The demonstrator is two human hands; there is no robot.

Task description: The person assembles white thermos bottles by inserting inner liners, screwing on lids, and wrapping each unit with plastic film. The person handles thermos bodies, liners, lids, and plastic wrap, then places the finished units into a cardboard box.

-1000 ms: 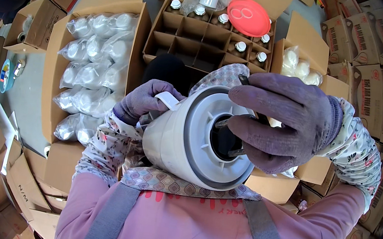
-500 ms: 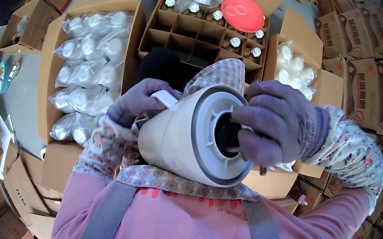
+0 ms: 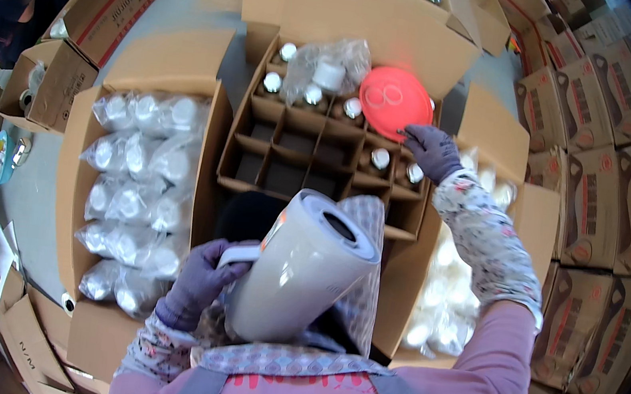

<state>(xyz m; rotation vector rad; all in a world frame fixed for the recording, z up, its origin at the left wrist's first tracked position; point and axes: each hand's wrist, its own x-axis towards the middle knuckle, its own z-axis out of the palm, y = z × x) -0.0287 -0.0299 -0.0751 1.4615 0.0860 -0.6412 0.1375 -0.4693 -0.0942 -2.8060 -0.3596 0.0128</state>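
Canister (image 3: pixel 301 272), big and off-white with a dark hole in its top end, sat tilted against my chest, top pointing up and away toward the boxes. Left hand (image 3: pixel 200 282) in its purple glove was wrapped around the lower side, fingers closed on it, a white tab or label under the thumb. Right hand (image 3: pixel 433 151) was stretched out well apart from it, over the divided carton (image 3: pixel 313 156), fingertips pinched on something small and dark right at the edge of the red round lid (image 3: pixel 393 101). Couldn't tell what the small thing was.

Carton cells: some held capped bottles (image 3: pixel 379 158), the front rows were bare. A crumpled clear bag (image 3: pixel 326 65) lay across the back row. Box of bagged bottles (image 3: pixel 134 196) to my left, another box of pale bagged parts (image 3: pixel 449 280) under my right forearm.

Risks as I judged them:
- Canister held one-handed and tilted; weight rested mostly on chest and one palm. Glove slip would have sent it rolling off into the carton and onto the bottles.
- Right arm at full reach, sleeve passing low over the bottle caps; a drag could have tipped one.
- Red lid sat loose on top of bottles; a nudge from my fingers could have slid it off.
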